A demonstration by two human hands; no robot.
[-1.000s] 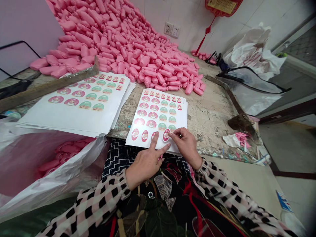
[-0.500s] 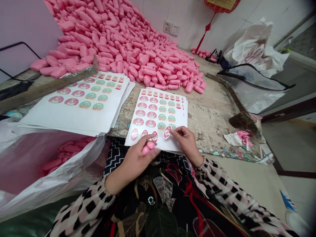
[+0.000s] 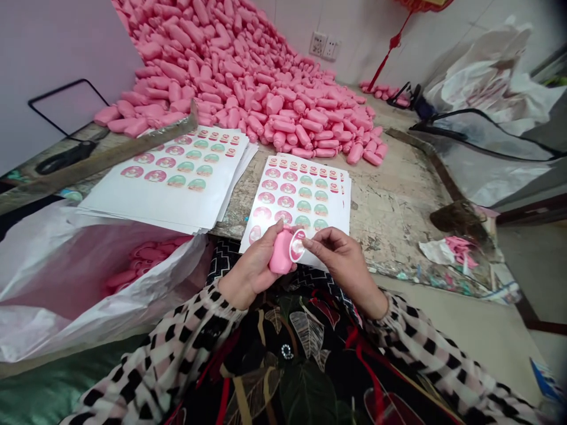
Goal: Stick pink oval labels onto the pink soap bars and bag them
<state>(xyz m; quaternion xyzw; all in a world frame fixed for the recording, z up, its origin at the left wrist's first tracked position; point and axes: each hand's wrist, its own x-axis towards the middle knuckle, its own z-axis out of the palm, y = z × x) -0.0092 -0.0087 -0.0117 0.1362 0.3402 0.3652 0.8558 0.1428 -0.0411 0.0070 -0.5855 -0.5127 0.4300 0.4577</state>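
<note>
My left hand (image 3: pixel 254 265) is closed around a small pink plastic bottle (image 3: pixel 280 254), held above my lap at the table's front edge. Between the thumb and forefinger of my right hand (image 3: pixel 348 265) is an oval pink sticker (image 3: pixel 297 245) with a white rim. The sticker stands close against the bottle's right side; whether it touches cannot be made out. Just beyond both hands lies a sticker sheet (image 3: pixel 332 218), printed with rows of pink, green and red labels. My hands hide part of its lower edge.
Many pink bottles (image 3: pixel 239 77) are heaped at the back. Left of me, a stack of sticker sheets (image 3: pixel 177 206) lies under a wooden bar (image 3: pixel 146 141), near black scissors (image 3: pixel 66 158). An open white bag (image 3: pixel 146 313) holds more bottles. Pink and white scraps (image 3: pixel 443 251) lie at right.
The pink bottle has been turned so its side faces up, and both hands have come together. The sticker has moved from over the sheet to beside the bottle. The view has shifted left.
</note>
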